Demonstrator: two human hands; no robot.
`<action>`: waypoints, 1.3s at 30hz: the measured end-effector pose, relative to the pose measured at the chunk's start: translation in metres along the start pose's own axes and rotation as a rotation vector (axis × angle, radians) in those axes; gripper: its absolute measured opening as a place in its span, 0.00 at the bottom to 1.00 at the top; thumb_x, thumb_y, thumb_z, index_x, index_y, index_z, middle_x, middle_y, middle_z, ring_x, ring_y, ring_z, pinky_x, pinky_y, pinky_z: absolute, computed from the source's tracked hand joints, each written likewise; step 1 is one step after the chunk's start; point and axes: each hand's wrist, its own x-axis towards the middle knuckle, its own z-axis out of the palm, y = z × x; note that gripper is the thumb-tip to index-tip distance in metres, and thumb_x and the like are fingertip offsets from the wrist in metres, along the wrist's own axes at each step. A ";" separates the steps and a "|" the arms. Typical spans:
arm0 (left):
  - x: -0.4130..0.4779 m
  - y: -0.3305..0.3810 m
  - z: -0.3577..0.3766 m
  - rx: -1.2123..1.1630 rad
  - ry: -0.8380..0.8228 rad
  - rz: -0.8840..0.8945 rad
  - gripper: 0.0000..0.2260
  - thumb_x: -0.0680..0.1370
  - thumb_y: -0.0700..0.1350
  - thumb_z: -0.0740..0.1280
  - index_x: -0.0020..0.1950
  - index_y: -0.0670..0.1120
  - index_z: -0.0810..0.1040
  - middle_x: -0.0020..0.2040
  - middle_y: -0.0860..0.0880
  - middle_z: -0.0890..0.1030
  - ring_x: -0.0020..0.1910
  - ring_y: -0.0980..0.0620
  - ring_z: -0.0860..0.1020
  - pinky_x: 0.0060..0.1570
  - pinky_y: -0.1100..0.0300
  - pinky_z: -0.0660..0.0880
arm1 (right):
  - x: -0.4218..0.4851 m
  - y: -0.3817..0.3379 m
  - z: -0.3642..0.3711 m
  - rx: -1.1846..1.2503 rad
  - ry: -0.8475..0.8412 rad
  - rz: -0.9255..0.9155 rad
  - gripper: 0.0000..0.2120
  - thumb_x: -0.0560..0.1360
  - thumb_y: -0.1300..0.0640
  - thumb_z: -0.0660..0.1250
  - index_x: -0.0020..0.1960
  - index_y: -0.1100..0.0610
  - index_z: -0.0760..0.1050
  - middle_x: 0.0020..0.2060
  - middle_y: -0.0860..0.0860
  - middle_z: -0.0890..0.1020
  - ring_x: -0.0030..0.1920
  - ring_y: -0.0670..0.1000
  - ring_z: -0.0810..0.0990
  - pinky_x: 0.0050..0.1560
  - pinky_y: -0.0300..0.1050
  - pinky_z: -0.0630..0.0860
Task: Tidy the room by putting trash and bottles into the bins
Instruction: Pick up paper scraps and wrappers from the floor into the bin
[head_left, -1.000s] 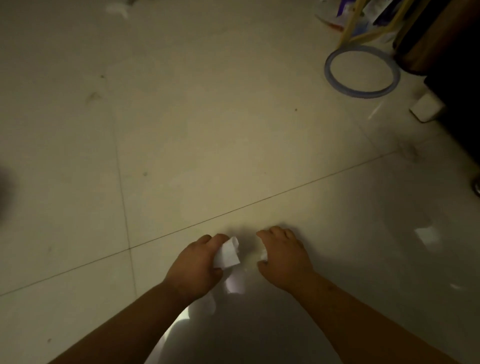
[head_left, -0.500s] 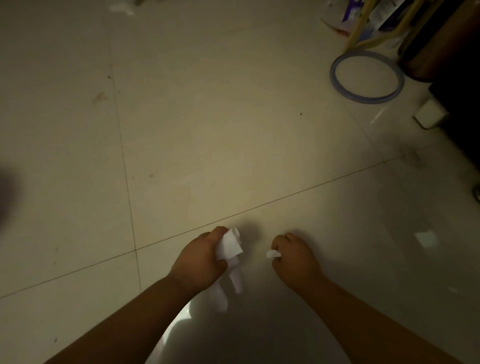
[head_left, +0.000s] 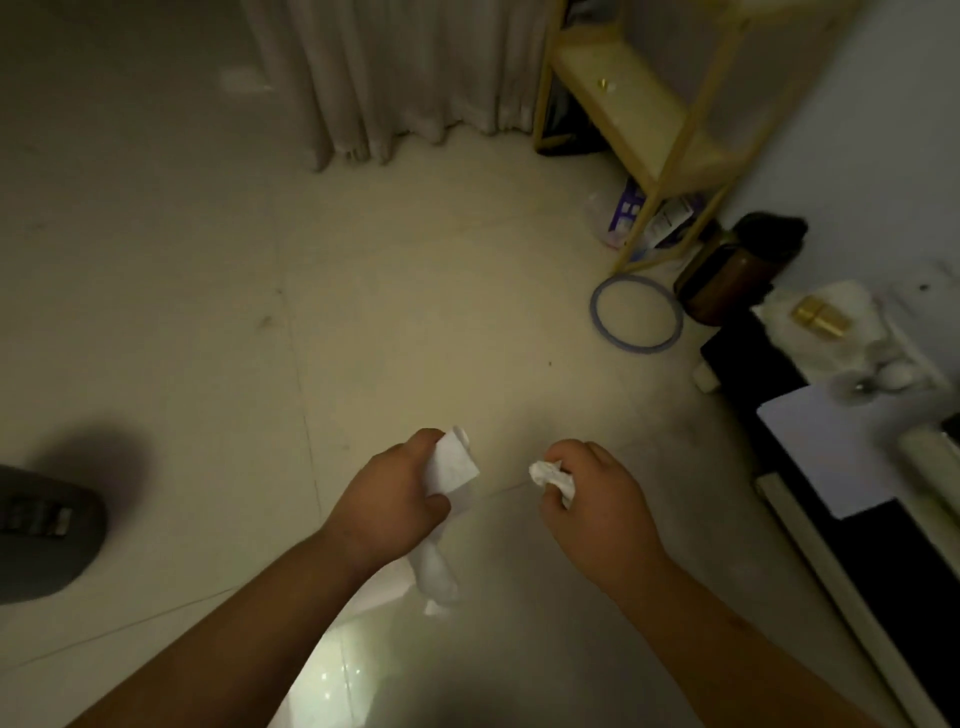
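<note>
Two scraps of white paper, one in each fist, both held above the tiled floor (head_left: 415, 291). The left hand (head_left: 389, 499) is clenched around a long paper strip (head_left: 453, 464); the right hand (head_left: 597, 493) is clenched around a crumpled paper wad (head_left: 550, 475). A brown bin (head_left: 727, 275) stands far right.

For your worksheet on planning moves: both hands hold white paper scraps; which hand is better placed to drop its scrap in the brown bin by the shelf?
Probably the right hand: it holds its crumpled scrap on the brown bin's side; the left hand is farther.
</note>
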 end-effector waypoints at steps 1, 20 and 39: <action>-0.014 0.026 -0.031 -0.010 0.017 0.010 0.28 0.67 0.47 0.66 0.67 0.57 0.66 0.49 0.53 0.79 0.46 0.50 0.78 0.42 0.57 0.73 | 0.000 -0.028 -0.030 0.002 0.011 -0.005 0.15 0.68 0.63 0.71 0.51 0.50 0.76 0.45 0.48 0.78 0.44 0.52 0.78 0.43 0.49 0.77; -0.334 0.236 -0.340 -0.064 0.584 -0.190 0.32 0.69 0.44 0.64 0.69 0.67 0.63 0.57 0.56 0.79 0.51 0.52 0.80 0.47 0.53 0.79 | -0.056 -0.391 -0.278 0.099 -0.090 -0.507 0.15 0.68 0.61 0.68 0.47 0.42 0.73 0.44 0.40 0.76 0.43 0.42 0.76 0.38 0.33 0.70; -0.937 0.153 -0.227 -0.306 1.280 -0.997 0.30 0.67 0.47 0.63 0.67 0.68 0.67 0.57 0.58 0.80 0.52 0.56 0.79 0.46 0.64 0.75 | -0.489 -0.673 -0.120 0.159 -0.848 -1.266 0.11 0.71 0.59 0.69 0.47 0.44 0.74 0.42 0.39 0.76 0.43 0.41 0.76 0.40 0.36 0.74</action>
